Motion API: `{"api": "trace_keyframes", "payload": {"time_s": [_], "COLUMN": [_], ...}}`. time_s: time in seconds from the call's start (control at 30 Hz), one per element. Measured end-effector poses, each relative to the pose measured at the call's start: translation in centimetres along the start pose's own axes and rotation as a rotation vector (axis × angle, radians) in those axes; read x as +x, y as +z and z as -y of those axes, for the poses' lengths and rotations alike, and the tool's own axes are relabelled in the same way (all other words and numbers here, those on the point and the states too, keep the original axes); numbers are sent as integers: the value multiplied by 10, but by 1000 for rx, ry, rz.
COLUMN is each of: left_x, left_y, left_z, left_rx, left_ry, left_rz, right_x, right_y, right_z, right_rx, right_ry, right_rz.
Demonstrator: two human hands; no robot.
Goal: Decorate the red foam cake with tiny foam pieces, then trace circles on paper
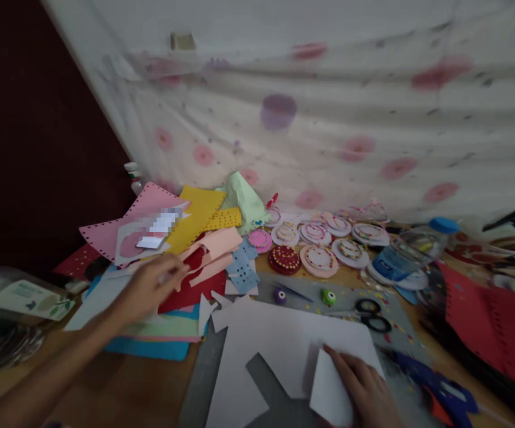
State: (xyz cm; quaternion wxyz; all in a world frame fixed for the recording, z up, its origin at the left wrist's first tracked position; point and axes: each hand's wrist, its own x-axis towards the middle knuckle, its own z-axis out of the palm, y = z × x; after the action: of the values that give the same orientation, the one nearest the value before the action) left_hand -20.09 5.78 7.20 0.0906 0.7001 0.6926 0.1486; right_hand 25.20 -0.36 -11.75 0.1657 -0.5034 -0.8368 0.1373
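Note:
My right hand (367, 386) grips a folded-looking piece of white paper (331, 383) at the lower right. Below it lies a large white sheet (279, 333) with a shape cut out of it, on a grey mat (204, 374). My left hand (153, 288) reaches over a pile of coloured paper, its fingers pinched together beside peach paper scraps (215, 246) and a dark red sheet (215, 288). Blur hides what those fingers hold, if anything. White offcuts (206, 312) lie right of that hand.
Black-handled scissors (376, 315), a purple bead-like eye (279, 295) and a green one (328, 297) lie on the mat. Several beaded discs (321, 260) stand behind. A blue glue gun (440, 383), a clear bottle (395, 258) and red perforated sheets (498, 327) occupy the right.

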Motion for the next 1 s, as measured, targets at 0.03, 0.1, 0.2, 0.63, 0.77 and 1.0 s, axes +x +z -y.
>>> {"api": "trace_keyframes", "payload": {"time_s": [0.03, 0.1, 0.2, 0.63, 0.77, 1.0], "left_x": [-19, -54, -95, -155, -156, -162], "left_y": [12, 38, 77, 130, 130, 123], "left_z": [-14, -40, -64, -71, -75, -72], "left_rx": [-31, -74, -23, 22, -1, -140], "left_ry": [84, 344, 520, 569, 523, 536], "left_rz": [71, 274, 370, 442, 451, 374], "right_x": [4, 16, 35, 103, 128, 187], "right_y": [-13, -39, -70, -54, -46, -46], "right_z": [7, 23, 44, 120, 137, 148], "right_rx": [14, 55, 65, -185, -267, -326], "right_ry": [34, 12, -36, -427, -485, -486], "right_rz": [-28, 5, 82, 295, 278, 197]}}
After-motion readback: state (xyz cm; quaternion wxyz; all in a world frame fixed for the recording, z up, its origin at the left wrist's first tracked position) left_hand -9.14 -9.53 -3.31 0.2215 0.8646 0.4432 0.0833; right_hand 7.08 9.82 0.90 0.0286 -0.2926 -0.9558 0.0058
